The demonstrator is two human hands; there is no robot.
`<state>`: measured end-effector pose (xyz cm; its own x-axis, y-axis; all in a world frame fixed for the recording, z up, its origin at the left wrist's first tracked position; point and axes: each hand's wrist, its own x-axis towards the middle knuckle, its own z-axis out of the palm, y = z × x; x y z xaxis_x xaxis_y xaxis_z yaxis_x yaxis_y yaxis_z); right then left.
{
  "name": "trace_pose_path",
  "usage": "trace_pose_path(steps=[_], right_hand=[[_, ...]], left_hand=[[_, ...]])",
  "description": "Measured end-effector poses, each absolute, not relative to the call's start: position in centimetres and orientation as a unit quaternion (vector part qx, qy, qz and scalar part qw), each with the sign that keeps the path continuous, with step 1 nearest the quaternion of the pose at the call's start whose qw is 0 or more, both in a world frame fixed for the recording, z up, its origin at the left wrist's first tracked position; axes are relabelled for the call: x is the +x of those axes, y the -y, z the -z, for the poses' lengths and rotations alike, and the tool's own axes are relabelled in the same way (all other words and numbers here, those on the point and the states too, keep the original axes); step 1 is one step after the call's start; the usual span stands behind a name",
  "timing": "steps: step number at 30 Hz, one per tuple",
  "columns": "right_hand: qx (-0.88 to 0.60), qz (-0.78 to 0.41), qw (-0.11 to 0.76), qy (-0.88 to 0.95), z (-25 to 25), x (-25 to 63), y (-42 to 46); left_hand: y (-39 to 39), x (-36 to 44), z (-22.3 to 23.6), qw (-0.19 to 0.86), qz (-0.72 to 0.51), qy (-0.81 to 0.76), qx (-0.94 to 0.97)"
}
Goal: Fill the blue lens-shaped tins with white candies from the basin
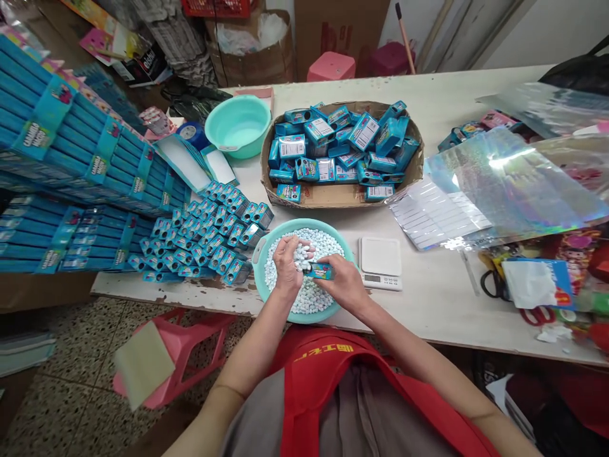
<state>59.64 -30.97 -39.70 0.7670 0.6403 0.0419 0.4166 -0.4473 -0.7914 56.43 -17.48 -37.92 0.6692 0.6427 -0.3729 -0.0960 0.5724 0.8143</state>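
Note:
My right hand (pixel 343 283) grips a small blue candy box (pixel 320 271), held sideways over a teal basin (pixel 259 266) full of small white candies (pixel 314 244). My left hand (pixel 288 261) is cupped and closed on a few white candies at the box's open end. Both hands hover just above the candy heap. Beside the basin on the left lie rows of filled small blue boxes (pixel 214 235) with their open ends facing me.
A cardboard tray (pixel 333 193) of loose blue boxes sits behind the basin. A small white scale (pixel 380 261) stands to the right. Stacks of blue display cartons (pixel 71 165) fill the left; an empty teal bowl (pixel 238 124) is at the back. Holographic sheets (pixel 514 184) and scissors (pixel 495 285) lie right. A pink stool (pixel 181 355) stands below.

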Motion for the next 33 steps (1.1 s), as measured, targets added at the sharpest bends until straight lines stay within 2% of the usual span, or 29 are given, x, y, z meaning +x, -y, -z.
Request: trace_pose_path(steps=[4,18,24,30,33], right_hand=[[-0.842,-0.112,0.415,0.327,39.1,59.6,30.2],[-0.825,-0.135,0.468,0.287,38.9,60.1,30.5],[-0.821,-0.116,0.474,0.297,37.9,60.2,30.5],[-0.811,-0.155,0.498,0.265,40.9,60.8,30.0],[-0.787,-0.169,0.538,0.25,41.7,60.6,30.0]], left_hand=[[17.5,56.7,37.1,0.804,-0.283,-0.335,0.401],[17.9,57.6,36.9,0.796,-0.248,-0.329,0.443],[17.8,57.8,36.3,0.793,-0.288,-0.311,0.437],[17.6,58.5,39.0,0.797,-0.245,-0.348,0.429],[17.7,58.6,38.7,0.808,-0.251,-0.334,0.416]])
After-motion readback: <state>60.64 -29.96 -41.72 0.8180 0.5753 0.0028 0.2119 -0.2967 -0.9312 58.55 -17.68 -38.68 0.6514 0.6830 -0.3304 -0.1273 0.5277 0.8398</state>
